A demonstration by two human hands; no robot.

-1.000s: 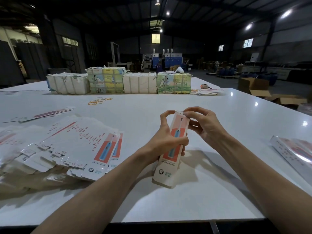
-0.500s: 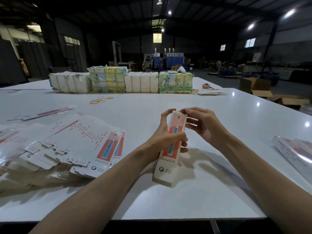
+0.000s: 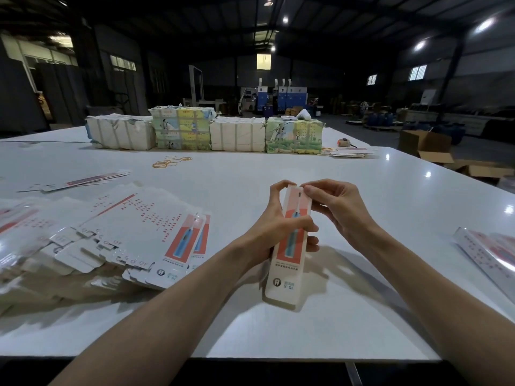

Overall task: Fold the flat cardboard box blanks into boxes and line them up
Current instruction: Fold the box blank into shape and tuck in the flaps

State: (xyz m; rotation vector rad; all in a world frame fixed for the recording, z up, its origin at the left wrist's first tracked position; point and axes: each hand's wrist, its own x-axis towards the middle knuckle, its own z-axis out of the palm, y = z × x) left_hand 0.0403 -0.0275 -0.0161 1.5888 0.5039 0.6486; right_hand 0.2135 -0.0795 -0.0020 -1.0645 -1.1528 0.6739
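left hand [image 3: 274, 232] wraps the box [image 3: 284, 282] mid-body; right hand [image 3: 344, 210] pinches its far-end flap [image 3: 293, 190]. advise: keep body square, tuck flap fully home before letting go.

On the white glossy surface [image 3: 390, 218], flat white cardboard blanks [image 3: 125, 227] lie at the left, the long narrow cardboard box [image 3: 287, 271] in the middle, wrapped paper bundles [image 3: 206, 132] behind.

A slim white box [image 3: 292, 246] with a coral panel and blue toothbrush print tilts upright at frame centre; matching flat blanks [image 3: 133, 235] lie fanned at left.
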